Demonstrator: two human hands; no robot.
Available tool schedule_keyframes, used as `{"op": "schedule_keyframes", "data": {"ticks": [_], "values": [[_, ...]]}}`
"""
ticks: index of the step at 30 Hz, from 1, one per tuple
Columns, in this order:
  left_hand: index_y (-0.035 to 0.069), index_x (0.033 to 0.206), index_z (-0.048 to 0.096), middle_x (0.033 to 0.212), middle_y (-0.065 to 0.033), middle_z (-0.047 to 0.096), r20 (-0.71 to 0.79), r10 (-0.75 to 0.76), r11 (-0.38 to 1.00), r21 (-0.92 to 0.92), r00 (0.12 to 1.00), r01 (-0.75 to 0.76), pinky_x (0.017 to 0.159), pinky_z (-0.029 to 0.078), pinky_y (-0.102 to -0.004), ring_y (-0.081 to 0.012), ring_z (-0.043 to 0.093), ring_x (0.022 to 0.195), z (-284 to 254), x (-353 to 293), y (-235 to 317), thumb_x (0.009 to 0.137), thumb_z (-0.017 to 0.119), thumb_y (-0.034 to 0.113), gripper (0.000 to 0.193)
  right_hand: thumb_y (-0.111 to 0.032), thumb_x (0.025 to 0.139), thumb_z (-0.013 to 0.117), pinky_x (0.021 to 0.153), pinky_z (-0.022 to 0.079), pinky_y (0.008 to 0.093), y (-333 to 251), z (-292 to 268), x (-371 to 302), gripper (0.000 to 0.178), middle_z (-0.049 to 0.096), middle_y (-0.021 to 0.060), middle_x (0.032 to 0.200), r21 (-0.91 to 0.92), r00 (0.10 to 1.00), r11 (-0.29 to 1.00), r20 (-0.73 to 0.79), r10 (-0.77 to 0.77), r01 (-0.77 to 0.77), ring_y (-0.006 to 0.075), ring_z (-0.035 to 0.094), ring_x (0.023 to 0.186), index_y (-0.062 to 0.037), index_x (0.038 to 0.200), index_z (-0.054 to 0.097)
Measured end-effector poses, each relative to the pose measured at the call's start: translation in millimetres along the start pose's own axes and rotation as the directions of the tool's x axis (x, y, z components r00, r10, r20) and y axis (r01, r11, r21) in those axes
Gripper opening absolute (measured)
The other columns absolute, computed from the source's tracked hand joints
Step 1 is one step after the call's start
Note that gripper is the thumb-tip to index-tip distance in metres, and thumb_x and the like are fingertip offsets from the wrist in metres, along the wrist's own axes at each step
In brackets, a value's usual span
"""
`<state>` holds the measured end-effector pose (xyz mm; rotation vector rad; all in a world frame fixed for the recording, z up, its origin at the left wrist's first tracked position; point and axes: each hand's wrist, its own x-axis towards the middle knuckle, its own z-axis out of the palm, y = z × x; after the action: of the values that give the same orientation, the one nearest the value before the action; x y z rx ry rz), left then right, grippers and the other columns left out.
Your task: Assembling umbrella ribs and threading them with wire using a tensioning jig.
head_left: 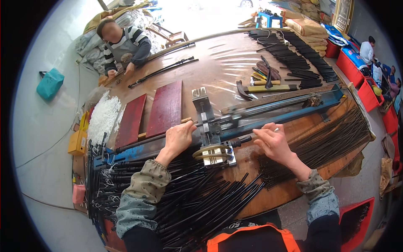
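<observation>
From where I sit, everything turns on the slim, straight black rod (pixel 140 143) and how it meets my left hand (pixel 178 139). The rod lies low along the long blue metal rail (pixel 270 121) on the brown wooden counter (pixel 218 80), its long axis slanting from near left to far right toward the silver-and-grey metal clamp block (pixel 213 133). My left hand is plainly the nearer: its thumb and forefinger are bent close together at the rod, just left of the block. I can't tell whether those fingers pinch it or only rest against it.

My right hand (pixel 275 143) is on the block's other side, just right of the black cylindrical knob (pixel 242 140), apart from it. Its fingers are loosely curled, half open, with a small pale piece (pixel 276 129) showing at the tips; I can't make out whether it is held. From them, the block lies to the left and the rod beyond that. Past the block the parts blur, so I can't judge where the rod ends. I'd favour keeping any left-hand push along the slant, not across it.
</observation>
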<state>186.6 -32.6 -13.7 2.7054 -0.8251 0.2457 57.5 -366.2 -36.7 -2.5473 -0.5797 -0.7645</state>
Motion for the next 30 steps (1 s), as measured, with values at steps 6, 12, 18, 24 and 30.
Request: {"op": "schedule_keyframes", "data": {"ticks": [6, 12, 18, 24, 30], "values": [[0.007, 0.082, 0.055, 0.075, -0.0161, 0.066, -0.050, 0.030, 1.000, 0.006, 0.998, -0.030, 0.061, 0.049, -0.0496, -0.0395, 0.065, 0.073, -0.2, -2.8, -0.9, 0.096, 0.057, 0.028, 0.025, -0.005, 0.082, 0.072, 0.079, 0.044, 0.0380, -7.6, 27.0, 8.5, 0.030, 0.067, 0.0098, 0.093, 0.258, 0.997, 0.966, 0.070, -0.024, 0.005, 0.0282, 0.062, 0.092, -0.0014, 0.111, 0.066], [0.009, 0.080, 0.054, 0.071, -0.0102, 0.062, -0.175, 0.143, 0.989, 0.058, 0.974, -0.135, 0.060, 0.048, -0.0437, -0.0324, 0.064, 0.070, 7.2, -10.6, 4.6, 0.093, 0.061, 0.023, 0.021, 0.006, 0.083, 0.064, 0.071, 0.050, 0.0346, -12.2, 27.4, 15.3, 0.014, 0.062, 0.0154, 0.085, 0.523, 0.975, 0.825, 0.156, 0.156, -0.216, 0.0304, 0.062, 0.076, 0.0007, 0.097, 0.066], [0.014, 0.080, 0.058, 0.070, -0.0033, 0.060, -0.239, 0.379, 0.911, 0.264, 0.894, -0.316, 0.058, 0.048, -0.0399, -0.0228, 0.061, 0.062, 5.2, -11.5, -43.8, 0.087, 0.065, 0.021, 0.012, -0.035, 0.075, 0.082, 0.083, 0.049, 0.0410, -2.4, 10.5, -40.6, 0.053, 0.066, 0.0182, 0.100, 0.083, 0.855, 0.988, 0.494, -0.156, 0.132, 0.0352, 0.062, 0.097, -0.0074, 0.116, 0.064], [0.022, 0.122, 0.063, 0.108, -0.0047, 0.063, -0.362, 0.274, 0.848, 0.528, 0.891, -0.047, 0.086, 0.038, -0.0477, -0.0270, 0.059, 0.099, -19.3, -15.6, -114.5, 0.084, 0.057, 0.010, 0.040, -0.012, 0.088, 0.068, 0.071, 0.050, 0.0384, 4.4, 21.4, -28.7, 0.011, 0.067, 0.0182, 0.085, 0.287, 0.838, 0.891, 0.521, 0.164, -0.352, 0.0331, 0.064, 0.079, -0.0021, 0.090, 0.071], [0.012, 0.094, 0.064, 0.085, -0.0047, 0.062, -0.316, -0.002, 0.999, 0.031, 0.949, 0.013, 0.066, 0.045, -0.0397, -0.0249, 0.062, 0.082, -15.4, -109.5, -51.3, 0.091, 0.065, 0.024, 0.013, -0.013, 0.091, 0.067, 0.074, 0.049, 0.0333, 14.2, 34.6, -18.0, 0.018, 0.069, 0.0126, 0.087, 0.311, 0.887, 0.903, 0.440, 0.138, -0.295, 0.0235, 0.065, 0.082, 0.0027, 0.099, 0.069]]}}
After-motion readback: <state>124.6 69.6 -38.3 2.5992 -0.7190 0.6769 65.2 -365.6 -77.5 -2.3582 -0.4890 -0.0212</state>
